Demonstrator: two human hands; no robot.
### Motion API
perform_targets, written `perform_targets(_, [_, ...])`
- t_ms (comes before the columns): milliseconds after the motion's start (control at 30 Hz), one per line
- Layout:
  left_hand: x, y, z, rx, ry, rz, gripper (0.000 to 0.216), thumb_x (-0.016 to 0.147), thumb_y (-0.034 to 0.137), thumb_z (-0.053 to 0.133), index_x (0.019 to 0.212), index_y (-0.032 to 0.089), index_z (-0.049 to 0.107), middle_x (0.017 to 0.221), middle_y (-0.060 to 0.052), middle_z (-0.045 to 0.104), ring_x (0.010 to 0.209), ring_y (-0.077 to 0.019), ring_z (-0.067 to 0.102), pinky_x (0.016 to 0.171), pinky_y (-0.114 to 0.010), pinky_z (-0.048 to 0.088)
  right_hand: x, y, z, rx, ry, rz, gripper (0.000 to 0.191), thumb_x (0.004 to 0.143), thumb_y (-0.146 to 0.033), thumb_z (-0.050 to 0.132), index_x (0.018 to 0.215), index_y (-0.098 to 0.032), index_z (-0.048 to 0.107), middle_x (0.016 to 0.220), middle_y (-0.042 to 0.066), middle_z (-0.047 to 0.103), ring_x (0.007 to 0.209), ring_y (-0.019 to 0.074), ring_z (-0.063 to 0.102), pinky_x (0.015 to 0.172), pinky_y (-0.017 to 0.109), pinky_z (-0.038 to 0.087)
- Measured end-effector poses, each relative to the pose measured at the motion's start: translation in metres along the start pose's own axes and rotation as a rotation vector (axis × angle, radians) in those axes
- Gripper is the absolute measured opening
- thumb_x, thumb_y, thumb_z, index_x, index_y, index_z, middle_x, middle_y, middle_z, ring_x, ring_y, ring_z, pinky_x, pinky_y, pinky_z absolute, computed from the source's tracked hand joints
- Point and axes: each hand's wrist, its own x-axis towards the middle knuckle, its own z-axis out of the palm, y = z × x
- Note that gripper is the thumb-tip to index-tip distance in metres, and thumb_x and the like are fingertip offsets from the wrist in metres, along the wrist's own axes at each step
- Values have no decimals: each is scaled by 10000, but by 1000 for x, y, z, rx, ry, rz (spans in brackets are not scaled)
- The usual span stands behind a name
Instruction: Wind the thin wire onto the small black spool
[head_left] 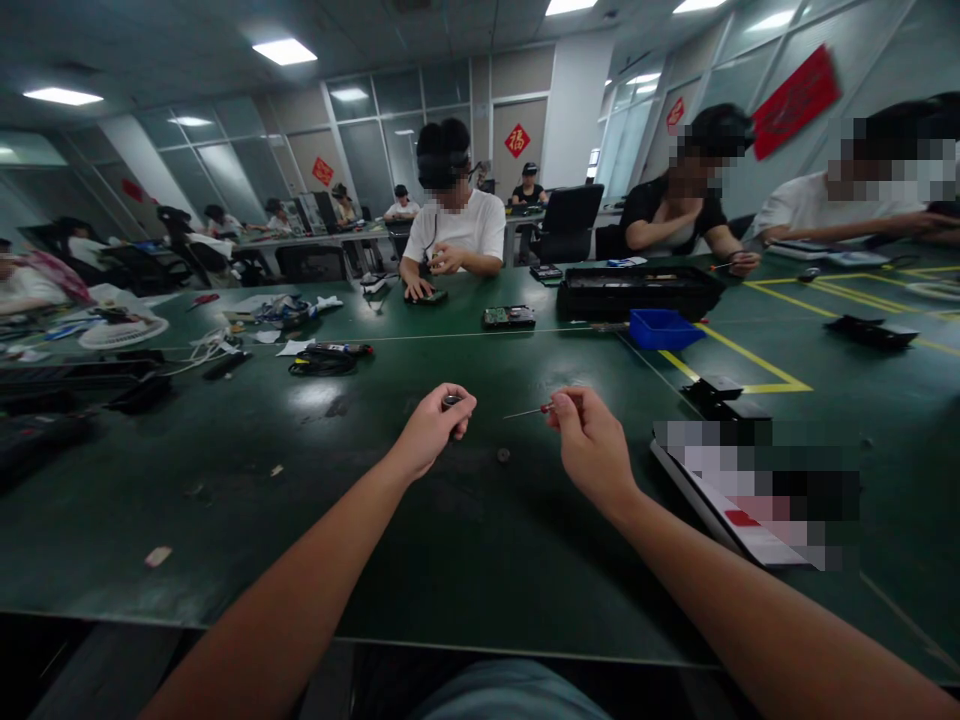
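Observation:
My left hand (435, 428) is closed in a loose fist above the green table (225, 500), pinching a small dark round part (451, 402) at the fingertips. My right hand (589, 440) is closed on a thin screwdriver (529, 411) whose metal shaft points left toward the left hand. A gap of about a hand's width lies between the two hands. A small dark round piece (503, 455) lies on the table between and just below them.
A flat device (742, 490) lies at my right, with a black block (720, 390) behind it. Farther back are a blue bin (664, 328), a black tray (637, 292), a circuit board (509, 317) and cables (326, 358). Several people sit along the far and right sides.

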Motion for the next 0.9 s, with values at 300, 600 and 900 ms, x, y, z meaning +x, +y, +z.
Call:
perform_targets(300, [-14,6,22,911,-287,247,266,939,265,549,1117,247,746,1102,-59,713,970,-239,661,832,-363,508,-1,0,0,35,7,-13,283,1010,-443,438,990,-216,606,791,45,685,750,216,648,729,347,477])
perform_targets(600, [-12,-3,38,1301,-374,287,341,975,409,509,1184,254,729,1062,-87,711,933,-273,684,710,-341,513,-1,3,3,58,7,-24,284,1008,-445,444,991,-216,612,792,38,686,752,212,657,726,345,479])
perform_targets(900, [0,5,-2,468,-204,-114,274,902,331,571,1073,186,728,903,-63,703,594,-132,576,568,-260,430,-1,3,1,59,-33,-9,295,1012,-456,437,977,-220,609,796,37,677,771,216,659,733,349,476])
